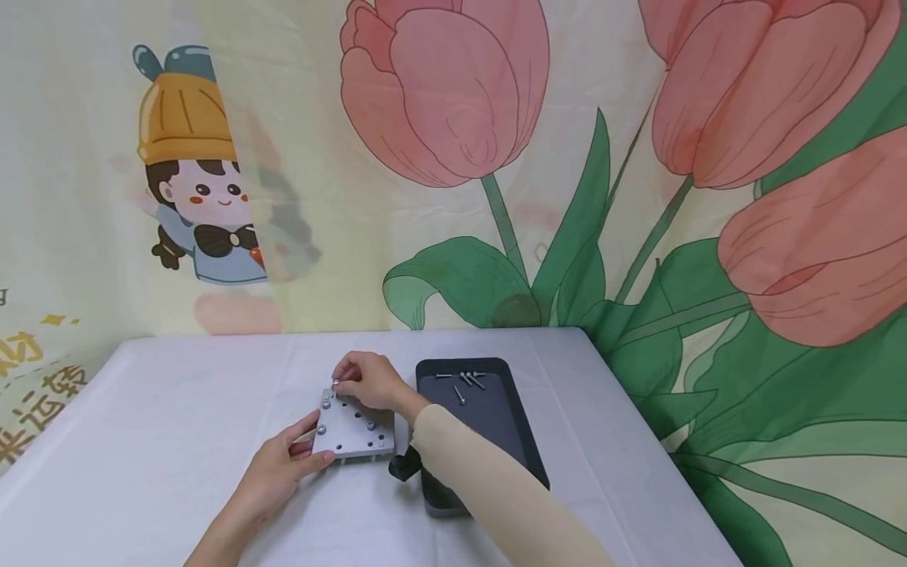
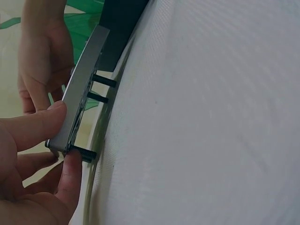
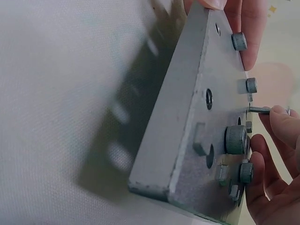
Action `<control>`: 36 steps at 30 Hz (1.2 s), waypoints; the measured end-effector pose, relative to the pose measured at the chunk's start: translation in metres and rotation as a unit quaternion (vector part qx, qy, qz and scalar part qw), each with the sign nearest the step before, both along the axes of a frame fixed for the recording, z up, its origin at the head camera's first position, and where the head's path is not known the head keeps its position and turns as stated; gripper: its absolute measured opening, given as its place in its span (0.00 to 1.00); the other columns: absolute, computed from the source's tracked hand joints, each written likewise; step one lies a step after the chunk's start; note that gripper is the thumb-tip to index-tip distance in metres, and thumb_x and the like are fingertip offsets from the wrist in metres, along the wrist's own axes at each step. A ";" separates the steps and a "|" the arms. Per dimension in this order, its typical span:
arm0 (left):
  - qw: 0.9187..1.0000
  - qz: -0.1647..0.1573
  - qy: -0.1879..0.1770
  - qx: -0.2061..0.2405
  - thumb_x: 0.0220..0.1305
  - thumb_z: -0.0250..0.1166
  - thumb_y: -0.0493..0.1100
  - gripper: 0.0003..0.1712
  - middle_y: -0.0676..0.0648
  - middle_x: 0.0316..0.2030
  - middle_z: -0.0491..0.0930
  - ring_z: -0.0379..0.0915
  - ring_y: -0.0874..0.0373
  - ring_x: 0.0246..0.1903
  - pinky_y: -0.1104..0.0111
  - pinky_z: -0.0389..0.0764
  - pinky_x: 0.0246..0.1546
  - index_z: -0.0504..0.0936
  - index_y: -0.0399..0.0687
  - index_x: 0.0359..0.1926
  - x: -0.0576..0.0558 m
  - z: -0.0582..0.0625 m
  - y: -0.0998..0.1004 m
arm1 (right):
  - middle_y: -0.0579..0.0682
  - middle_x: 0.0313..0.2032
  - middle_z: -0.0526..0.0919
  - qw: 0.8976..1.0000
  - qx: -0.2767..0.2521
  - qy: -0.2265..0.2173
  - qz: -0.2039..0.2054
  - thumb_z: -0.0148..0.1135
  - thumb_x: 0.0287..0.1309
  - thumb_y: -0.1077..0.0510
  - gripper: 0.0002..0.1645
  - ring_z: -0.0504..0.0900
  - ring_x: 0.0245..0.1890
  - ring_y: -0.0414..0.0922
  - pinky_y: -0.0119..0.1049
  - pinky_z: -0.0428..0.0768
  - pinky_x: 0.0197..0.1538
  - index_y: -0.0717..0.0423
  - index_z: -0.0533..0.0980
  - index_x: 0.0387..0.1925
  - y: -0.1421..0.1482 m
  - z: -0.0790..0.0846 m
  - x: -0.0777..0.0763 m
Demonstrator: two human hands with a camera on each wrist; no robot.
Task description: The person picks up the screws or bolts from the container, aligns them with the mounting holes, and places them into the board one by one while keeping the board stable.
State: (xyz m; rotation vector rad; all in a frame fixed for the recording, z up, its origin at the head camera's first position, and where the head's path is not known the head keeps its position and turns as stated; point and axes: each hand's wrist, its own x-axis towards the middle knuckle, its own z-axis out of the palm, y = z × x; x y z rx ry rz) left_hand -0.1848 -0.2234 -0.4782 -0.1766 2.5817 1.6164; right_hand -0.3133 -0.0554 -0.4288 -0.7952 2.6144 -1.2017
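A flat silver metal plate (image 1: 352,435) with several holes is held close over the white cloth. My left hand (image 1: 278,466) grips its near left corner, thumb on the top side and fingers beneath and beside it. Socket-head screws (image 3: 236,139) stand in some of the holes, and threaded ends (image 2: 104,80) stick out below, as the left wrist view shows. At the far left corner, my right hand (image 1: 372,381) pinches a thin screw (image 3: 259,110) between thumb and finger. Its tip is right at the plate's surface; the fingers cover most of its head.
Right of the plate lies a dark shallow tray (image 1: 489,441), partly covered by the right sleeve (image 1: 489,480). Several loose screws (image 1: 468,379) lie in its far end. A small black object (image 1: 405,465) shows by the right wrist. Behind the table (image 1: 212,378) hangs a printed tulip backdrop.
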 end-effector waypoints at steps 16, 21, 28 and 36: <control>0.999 -0.013 0.019 0.023 0.66 0.77 0.45 0.51 0.29 0.73 0.70 0.75 0.40 0.67 0.67 0.85 0.53 0.60 0.42 0.83 0.003 -0.001 -0.002 | 0.36 0.34 0.84 1.000 0.024 0.013 0.013 0.73 0.68 0.58 0.06 0.78 0.36 0.32 0.26 0.77 0.46 0.45 0.83 0.43 -0.004 -0.003 0.000; 1.000 -0.014 0.013 0.019 0.66 0.77 0.46 0.51 0.29 0.73 0.70 0.74 0.38 0.68 0.65 0.85 0.54 0.60 0.42 0.83 0.003 -0.001 -0.002 | 0.36 0.35 0.85 0.999 0.030 0.004 0.010 0.73 0.68 0.58 0.06 0.78 0.37 0.32 0.26 0.78 0.48 0.46 0.84 0.43 -0.004 -0.002 0.001; 1.000 -0.003 0.004 0.011 0.65 0.78 0.47 0.52 0.27 0.69 0.74 0.76 0.38 0.67 0.64 0.85 0.54 0.61 0.43 0.82 0.002 0.000 0.000 | 0.40 0.41 0.88 0.999 0.034 0.001 0.019 0.72 0.68 0.60 0.07 0.79 0.38 0.32 0.26 0.79 0.50 0.47 0.85 0.46 -0.001 -0.003 0.001; 1.000 0.001 0.006 0.004 0.65 0.78 0.47 0.52 0.27 0.69 0.75 0.76 0.39 0.66 0.64 0.85 0.54 0.61 0.44 0.82 0.001 0.000 0.001 | 0.38 0.43 0.87 0.999 0.027 0.009 0.045 0.70 0.70 0.59 0.13 0.81 0.41 0.32 0.26 0.80 0.49 0.49 0.85 0.54 0.021 0.012 -0.004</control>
